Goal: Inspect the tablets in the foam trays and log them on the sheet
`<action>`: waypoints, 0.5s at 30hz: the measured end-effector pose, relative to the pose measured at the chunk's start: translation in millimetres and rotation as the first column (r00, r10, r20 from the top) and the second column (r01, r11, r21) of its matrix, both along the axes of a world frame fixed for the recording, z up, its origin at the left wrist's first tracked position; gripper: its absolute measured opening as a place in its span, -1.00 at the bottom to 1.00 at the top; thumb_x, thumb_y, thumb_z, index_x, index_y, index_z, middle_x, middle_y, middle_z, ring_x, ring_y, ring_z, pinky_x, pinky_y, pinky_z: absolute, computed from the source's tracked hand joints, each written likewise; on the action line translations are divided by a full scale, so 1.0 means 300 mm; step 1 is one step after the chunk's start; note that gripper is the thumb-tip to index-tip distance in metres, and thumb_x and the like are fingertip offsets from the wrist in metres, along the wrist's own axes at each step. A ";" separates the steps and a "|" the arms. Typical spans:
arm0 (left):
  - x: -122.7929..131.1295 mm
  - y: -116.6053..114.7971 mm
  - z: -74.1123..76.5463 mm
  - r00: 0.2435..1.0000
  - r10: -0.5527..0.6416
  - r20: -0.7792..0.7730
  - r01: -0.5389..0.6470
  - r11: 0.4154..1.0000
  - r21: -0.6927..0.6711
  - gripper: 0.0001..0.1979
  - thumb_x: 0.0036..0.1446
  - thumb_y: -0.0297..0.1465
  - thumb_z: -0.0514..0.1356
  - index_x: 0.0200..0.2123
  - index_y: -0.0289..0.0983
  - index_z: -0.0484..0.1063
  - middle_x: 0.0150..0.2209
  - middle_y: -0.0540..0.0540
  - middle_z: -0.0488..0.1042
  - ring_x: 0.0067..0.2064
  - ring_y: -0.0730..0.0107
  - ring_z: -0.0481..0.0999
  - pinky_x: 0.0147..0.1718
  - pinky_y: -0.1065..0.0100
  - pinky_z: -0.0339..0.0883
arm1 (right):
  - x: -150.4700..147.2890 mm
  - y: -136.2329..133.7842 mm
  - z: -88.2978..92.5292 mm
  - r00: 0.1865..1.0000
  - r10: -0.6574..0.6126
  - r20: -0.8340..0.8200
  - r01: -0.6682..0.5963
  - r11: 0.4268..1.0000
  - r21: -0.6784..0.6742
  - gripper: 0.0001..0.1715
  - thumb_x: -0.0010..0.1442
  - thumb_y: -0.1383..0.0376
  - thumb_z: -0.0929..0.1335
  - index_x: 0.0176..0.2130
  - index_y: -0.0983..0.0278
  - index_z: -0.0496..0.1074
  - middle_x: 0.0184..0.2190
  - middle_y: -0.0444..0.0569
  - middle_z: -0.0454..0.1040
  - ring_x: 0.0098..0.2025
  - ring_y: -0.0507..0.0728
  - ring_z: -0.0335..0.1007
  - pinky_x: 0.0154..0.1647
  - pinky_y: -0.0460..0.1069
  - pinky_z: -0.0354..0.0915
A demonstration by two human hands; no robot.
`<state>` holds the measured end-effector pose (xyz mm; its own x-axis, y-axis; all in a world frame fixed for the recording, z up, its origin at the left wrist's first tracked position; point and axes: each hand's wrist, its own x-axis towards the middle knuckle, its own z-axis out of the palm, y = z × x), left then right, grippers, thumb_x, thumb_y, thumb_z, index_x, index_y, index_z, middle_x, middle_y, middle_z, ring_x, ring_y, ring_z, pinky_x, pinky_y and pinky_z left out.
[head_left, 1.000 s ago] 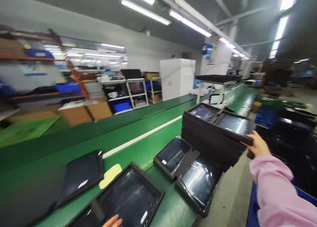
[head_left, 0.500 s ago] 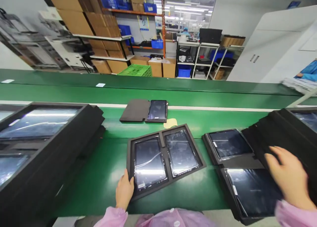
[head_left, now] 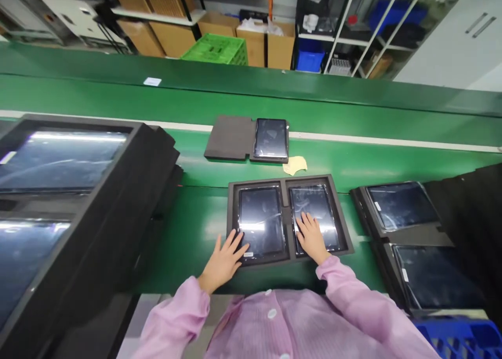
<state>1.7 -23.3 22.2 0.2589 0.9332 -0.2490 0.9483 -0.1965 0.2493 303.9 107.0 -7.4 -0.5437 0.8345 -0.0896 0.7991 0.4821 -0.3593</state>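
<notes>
A black foam tray (head_left: 286,218) lies on the green bench in front of me, with two wrapped screen panels in its recesses. My left hand (head_left: 223,259), fingers spread, rests at the tray's lower left corner and reaches the edge of the left screen panel (head_left: 261,210). Over the right screen panel (head_left: 317,205) lies my right hand (head_left: 310,236), fingers stretched out on its glossy face. Neither hand grips anything. Behind the tray sits a smaller foam piece (head_left: 229,138) with another screen panel (head_left: 270,138) on it, beside a scrap of yellow paper (head_left: 295,165).
A tall stack of foam trays (head_left: 129,207) with panels stands at left. To the right are more trays with panels (head_left: 403,205) against a dark stack. A blue crate (head_left: 458,338) is at the lower right. A green crate (head_left: 215,49) stands beyond the bench.
My right hand has moved left from the right-hand trays onto the right panel. My left hand has let go of the tray's edge and spread its fingers. The tray sits straighter; my view has tilted down.
</notes>
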 end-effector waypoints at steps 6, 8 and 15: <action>0.019 0.081 0.001 0.948 -0.281 0.152 0.288 0.957 -0.033 -0.69 0.03 -0.47 0.22 -0.09 -0.29 0.43 0.08 -0.25 0.35 0.23 0.02 0.13 0.23 -0.09 -0.25 | 0.002 -0.004 0.008 0.999 -0.039 -0.019 0.038 0.999 -0.011 -0.56 0.22 0.36 0.21 0.09 0.38 0.33 0.21 0.18 0.15 0.27 0.35 -0.06 0.23 0.33 -0.08; 0.028 0.083 -0.017 0.933 -0.305 0.191 0.315 0.949 -0.023 -0.78 0.08 -0.51 0.15 -0.18 -0.27 0.47 -0.02 -0.19 0.43 0.15 0.12 0.26 0.23 0.01 -0.13 | -0.004 -0.010 0.014 0.998 -0.054 -0.032 0.054 0.998 -0.019 -0.56 0.21 0.37 0.23 0.08 0.38 0.34 0.21 0.17 0.15 0.27 0.33 -0.04 0.24 0.32 -0.08; -0.097 0.081 -0.071 0.958 0.128 0.255 -0.138 0.990 0.020 -0.73 0.16 -0.34 -0.03 -0.49 -0.26 0.37 -0.40 -0.17 0.45 -0.23 0.12 0.43 -0.06 0.02 0.28 | -0.007 -0.027 0.004 0.974 -0.142 -0.178 0.133 0.989 -0.063 -0.58 0.19 0.38 0.26 0.05 0.35 0.35 0.19 0.11 0.20 0.28 0.27 -0.05 0.28 0.27 -0.14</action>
<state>-27.3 1.0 0.8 0.1819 0.9708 -0.1564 0.8737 -0.0866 0.4787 301.9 98.9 -6.1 -0.4351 0.8993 -0.0438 0.7759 0.3498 -0.5250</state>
